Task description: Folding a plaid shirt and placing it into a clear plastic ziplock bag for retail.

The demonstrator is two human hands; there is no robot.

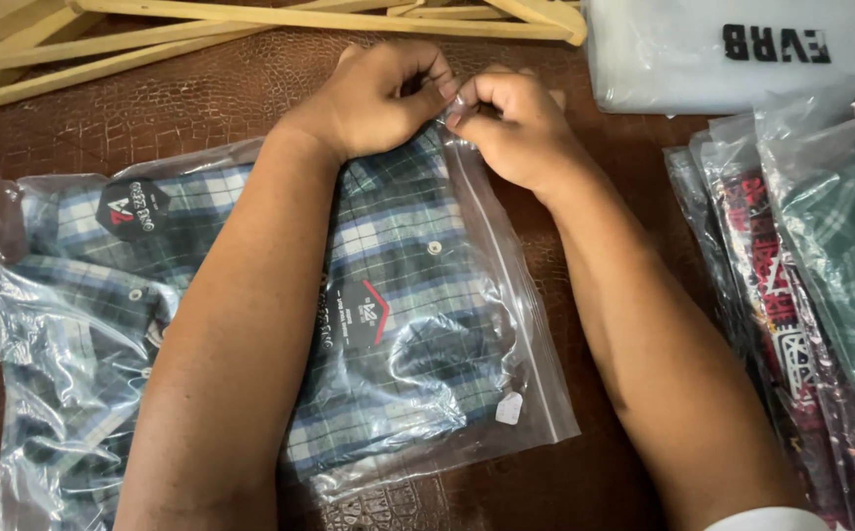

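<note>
**Both hands pinching the top edge of a bagged plaid shirt**

The left hand (373, 98) and right hand (516, 128) meet at the far edge of a clear plastic bag (521, 324). The fingers (442, 84) of each hand are pressed together, pinching the bag's edge between them. The bag holds a folded green plaid shirt (403, 256) and lies flat on the brown textured surface (201, 98). A second bagged shirt (63, 295) lies just beside it, at left. A stack of bagged shirts (811, 256) sits at right. Wooden slats (250, 25) lie beyond.
</note>
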